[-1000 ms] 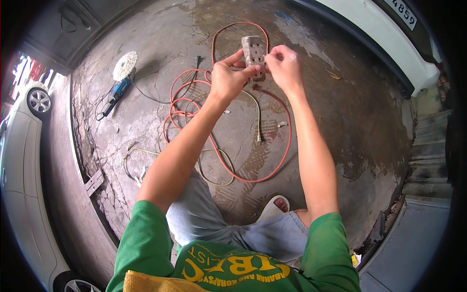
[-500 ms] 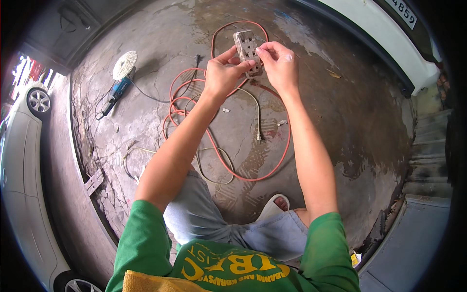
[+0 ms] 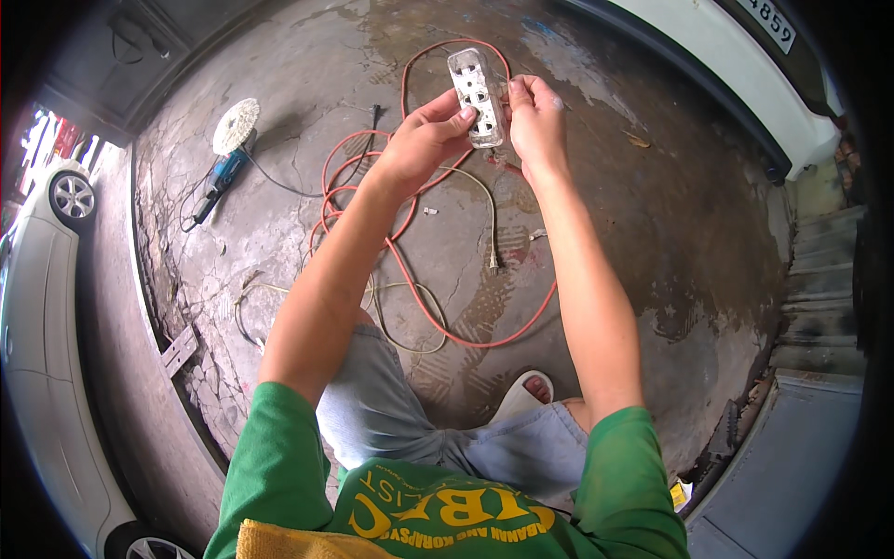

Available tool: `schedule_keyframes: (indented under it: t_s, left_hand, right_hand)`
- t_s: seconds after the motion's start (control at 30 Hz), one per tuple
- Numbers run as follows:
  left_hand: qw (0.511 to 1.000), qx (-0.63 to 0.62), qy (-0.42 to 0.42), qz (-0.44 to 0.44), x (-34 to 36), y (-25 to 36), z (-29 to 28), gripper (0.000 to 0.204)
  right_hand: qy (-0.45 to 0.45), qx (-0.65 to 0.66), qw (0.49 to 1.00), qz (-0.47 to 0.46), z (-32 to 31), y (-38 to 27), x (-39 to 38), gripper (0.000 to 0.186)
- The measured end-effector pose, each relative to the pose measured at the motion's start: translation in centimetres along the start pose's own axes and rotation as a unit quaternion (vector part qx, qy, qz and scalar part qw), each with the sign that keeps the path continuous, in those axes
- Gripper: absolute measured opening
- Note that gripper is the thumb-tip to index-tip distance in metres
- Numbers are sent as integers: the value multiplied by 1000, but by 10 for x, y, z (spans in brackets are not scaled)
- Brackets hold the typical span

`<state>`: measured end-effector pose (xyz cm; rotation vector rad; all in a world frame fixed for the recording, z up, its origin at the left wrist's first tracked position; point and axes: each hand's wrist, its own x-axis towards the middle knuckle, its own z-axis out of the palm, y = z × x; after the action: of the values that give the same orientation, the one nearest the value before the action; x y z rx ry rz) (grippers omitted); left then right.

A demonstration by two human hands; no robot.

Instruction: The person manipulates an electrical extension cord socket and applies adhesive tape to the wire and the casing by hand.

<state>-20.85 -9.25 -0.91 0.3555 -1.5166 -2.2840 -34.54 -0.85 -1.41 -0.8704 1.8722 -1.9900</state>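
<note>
A dirty white extension socket [image 3: 473, 76], with several outlets on its face, is held up in front of me. My left hand [image 3: 428, 140] is closed around its left side, thumb pressed on the face. At its right edge is my right hand [image 3: 538, 126], with thumb and fingers pinched together; whatever may be between them is hidden. An orange cord [image 3: 484, 346] lies in loops on the floor below and passes behind the hands. Among the loops runs a pale cord with a plug [image 3: 494, 261] at its end.
A blue power polisher [image 3: 222, 177] with a fluffy white pad [image 3: 237, 126] rests on the cracked concrete at left. A white vehicle [image 3: 708, 65] stands at the far right, a silver car [image 3: 42, 345] at the left. Grey metal panels [image 3: 792, 456] line the right side.
The socket has tilted, so its face looks brighter and more squarely toward me. My right hand's fingertips have moved off its face to its right edge.
</note>
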Motion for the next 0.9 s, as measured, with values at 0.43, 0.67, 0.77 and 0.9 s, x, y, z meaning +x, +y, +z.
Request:
schedule_keyframes:
  t_s: [0.43, 0.67, 0.77, 0.9]
  left_hand:
    - [988, -142, -59, 22, -5, 8, -10, 54]
    - [990, -139, -4, 24, -1, 3, -12, 46]
    - [988, -145, 32, 37, -1, 3, -14, 46]
    - [987, -113, 103, 51, 1, 2, -10, 41]
  right_hand:
    - [-10, -87, 993, -78, -42, -6, 24, 13]
    - [-162, -29, 976, -141, -14, -29, 10, 30]
    - [-254, -54, 963, -67, -13, -23, 7, 44]
    - [-275, -38, 961, -16, -3, -12, -4, 47]
